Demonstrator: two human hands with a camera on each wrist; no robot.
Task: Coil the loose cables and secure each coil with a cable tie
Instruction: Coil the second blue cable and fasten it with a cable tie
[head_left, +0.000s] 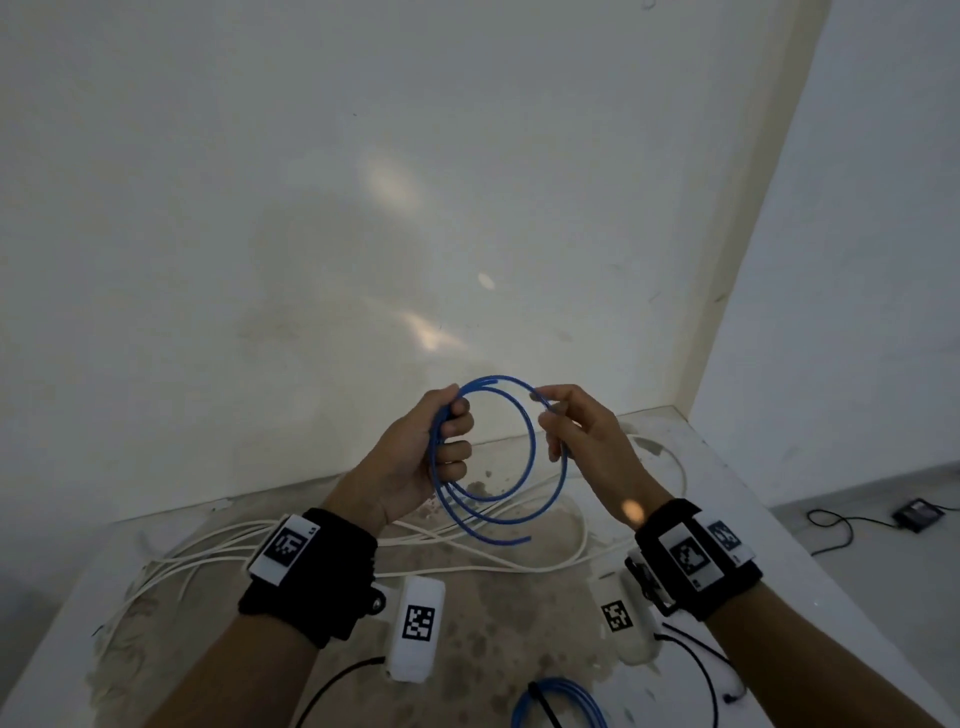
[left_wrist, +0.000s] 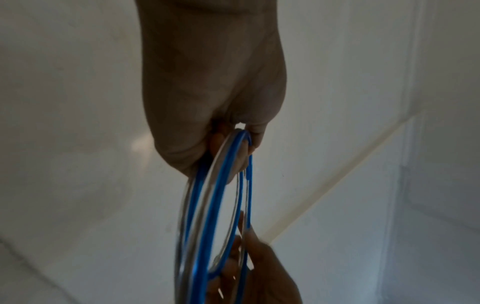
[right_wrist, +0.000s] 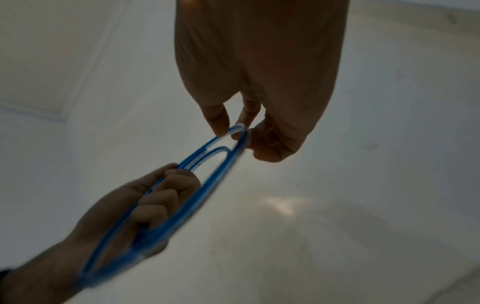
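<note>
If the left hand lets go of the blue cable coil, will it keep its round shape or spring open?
Probably springs open: the blue cable coil shows no tie, its free end sticks out, and the loops already sit apart. It looks light; the right hand steadies it with fingertips only.

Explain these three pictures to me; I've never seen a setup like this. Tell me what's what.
No machine here: a person works with bare hands, wearing one camera on the head and one on each wrist.

The head view looks down on both hands. The left hand grips one side of a blue cable coil; the right hand pinches the other side. The other two pictures show that coil from each wrist.

Below, on the stained white table, lie loose white cables and a second blue coil crossed by a black strip, perhaps a tie.
</note>
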